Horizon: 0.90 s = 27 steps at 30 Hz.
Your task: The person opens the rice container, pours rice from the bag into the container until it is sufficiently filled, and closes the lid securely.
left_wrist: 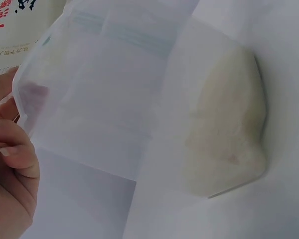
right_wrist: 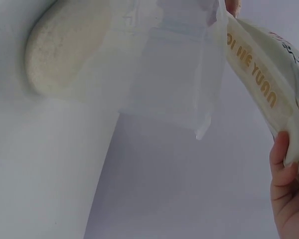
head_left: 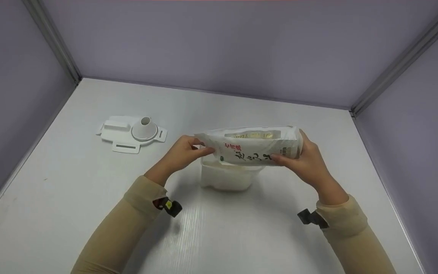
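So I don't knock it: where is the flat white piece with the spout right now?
In the head view, the flat white piece lies at left on the white table, farther back and left of the left hand and the translucent container.

Container (head_left: 226, 179): mouth obstructed by bag (head_left: 257, 151), held at opposite ends by left hand (head_left: 183, 154) and right hand (head_left: 309, 161).
Front approach: passable over table (head_left: 238, 236), between both sleeves (head_left: 122, 220).
Right side: passage between right hand and right wall (head_left: 428, 114).
Left side: white spouted plate (head_left: 122, 133) obstructs beyond left hand.
Rear: strip passable before back wall (head_left: 219, 45).
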Motion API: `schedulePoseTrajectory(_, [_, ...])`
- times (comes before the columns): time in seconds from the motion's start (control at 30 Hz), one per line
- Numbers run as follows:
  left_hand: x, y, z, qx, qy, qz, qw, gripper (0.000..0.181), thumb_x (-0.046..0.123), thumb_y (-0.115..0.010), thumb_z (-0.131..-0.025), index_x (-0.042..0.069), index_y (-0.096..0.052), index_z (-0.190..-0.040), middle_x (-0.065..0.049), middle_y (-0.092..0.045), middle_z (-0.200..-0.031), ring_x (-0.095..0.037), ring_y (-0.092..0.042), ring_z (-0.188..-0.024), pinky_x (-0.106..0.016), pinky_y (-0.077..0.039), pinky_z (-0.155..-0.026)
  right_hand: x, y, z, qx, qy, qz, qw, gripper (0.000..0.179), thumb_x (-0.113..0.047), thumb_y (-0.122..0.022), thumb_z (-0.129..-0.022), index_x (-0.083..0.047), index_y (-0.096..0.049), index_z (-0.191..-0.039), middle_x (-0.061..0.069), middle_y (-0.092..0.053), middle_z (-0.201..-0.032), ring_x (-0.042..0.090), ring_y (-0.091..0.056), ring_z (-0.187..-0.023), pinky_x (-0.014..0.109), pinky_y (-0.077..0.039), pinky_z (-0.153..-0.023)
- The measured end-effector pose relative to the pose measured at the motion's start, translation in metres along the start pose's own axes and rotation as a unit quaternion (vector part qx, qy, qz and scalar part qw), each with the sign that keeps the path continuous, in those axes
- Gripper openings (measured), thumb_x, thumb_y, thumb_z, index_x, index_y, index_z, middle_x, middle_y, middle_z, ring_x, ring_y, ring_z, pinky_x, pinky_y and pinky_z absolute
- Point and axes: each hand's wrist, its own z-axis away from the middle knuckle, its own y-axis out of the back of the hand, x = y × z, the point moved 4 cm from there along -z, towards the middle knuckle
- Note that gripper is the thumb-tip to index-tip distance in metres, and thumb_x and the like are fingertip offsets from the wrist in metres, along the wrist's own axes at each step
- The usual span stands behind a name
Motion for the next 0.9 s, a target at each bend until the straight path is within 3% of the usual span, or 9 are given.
schedulePoseTrajectory(0.37, [-0.006,0.000,0.003,0.028,-0.001,0.056,0.9980,0.033,0.024,-0.072,-0.083,0.006,-0.069,-0.110,-0.004,-0.066,-0.106,-0.014,-0.058,-0.082,-0.027,-0.046,-0.067,0.002,-0.002,0.003,0.002,-0.001,0.001,1.0000,0.064,-0.009,-0.079,-0.074,-0.004,-0.047,-0.130,0.004,-0.065,-0.108,0.016,-0.064,-0.096,0.032,-0.054,-0.074])
schedulePoseTrajectory(0.47, [-0.005,-0.001,0.003,0.028,-0.007,0.055,0.9981,0.031,0.022,-0.072,-0.083,0.006,-0.069,-0.109,-0.004,-0.067,-0.104,-0.015,-0.059,-0.081,-0.028,-0.047,-0.067,0.004,-0.002,0.005,0.004,-0.003,0.000,1.0000,0.064,-0.009,-0.079,-0.074,-0.004,-0.047,-0.129,0.003,-0.065,-0.108,0.016,-0.064,-0.096,0.032,-0.054,-0.074])
schedulePoseTrajectory(0.67, [0.003,-0.001,0.004,0.020,-0.022,0.030,0.9991,0.029,0.020,-0.072,-0.083,0.006,-0.069,-0.109,-0.004,-0.067,-0.105,-0.015,-0.062,-0.094,-0.031,-0.051,-0.077,0.005,0.000,0.008,0.002,0.001,-0.016,0.9999,0.063,-0.006,-0.078,-0.074,-0.004,-0.047,-0.129,0.004,-0.065,-0.107,0.018,-0.064,-0.095,0.033,-0.054,-0.074])
schedulePoseTrajectory(0.77, [0.009,0.001,0.003,0.014,-0.014,0.011,0.9997,0.029,0.023,-0.071,-0.083,0.010,-0.070,-0.109,-0.001,-0.068,-0.103,-0.011,-0.060,-0.075,-0.025,-0.050,-0.064,0.005,0.003,0.010,0.007,-0.004,-0.022,0.9997,0.063,-0.004,-0.078,-0.074,-0.004,-0.047,-0.130,0.005,-0.065,-0.107,0.018,-0.064,-0.095,0.033,-0.054,-0.074])
schedulePoseTrajectory(0.9, [0.020,0.000,0.001,0.004,-0.010,-0.015,0.9998,0.029,0.025,-0.070,-0.084,0.013,-0.069,-0.111,0.000,-0.067,-0.101,-0.010,-0.045,-0.051,-0.021,-0.038,-0.046,0.004,0.009,0.013,0.017,-0.013,-0.022,0.9995,0.062,-0.003,-0.078,-0.074,-0.004,-0.048,-0.129,0.004,-0.065,-0.106,0.018,-0.064,-0.095,0.033,-0.054,-0.074])
